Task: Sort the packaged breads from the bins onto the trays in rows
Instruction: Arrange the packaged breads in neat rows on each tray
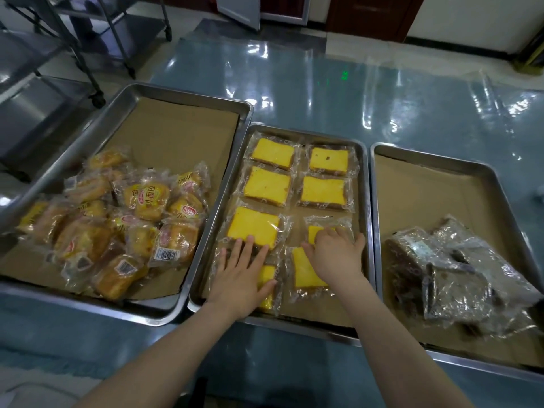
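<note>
Head view suggests about a third done: the card-lined middle steel tray [306, 131] carries clear-wrapped yellow cake slices [272, 154] in two rows from far edge to near edge, while orange buns in printed packets [141, 219] in the left steel tray [188, 95] and dark brown breads in clear film [450, 275] in the right steel tray [426, 153] lie heaped and unsorted. The left hand [241, 278] lies flat, fingers straight, on the near-left slice packet [266, 275]. The right hand [335, 254] rests bent-fingered on another packet [313, 231] by the right edge — whether it pinches, I cannot tell.

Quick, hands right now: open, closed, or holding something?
Left hand: open, flat on the nearest-left cake pack.
Right hand: fingers bent over a third-row cake pack; grip cannot be told.
</note>
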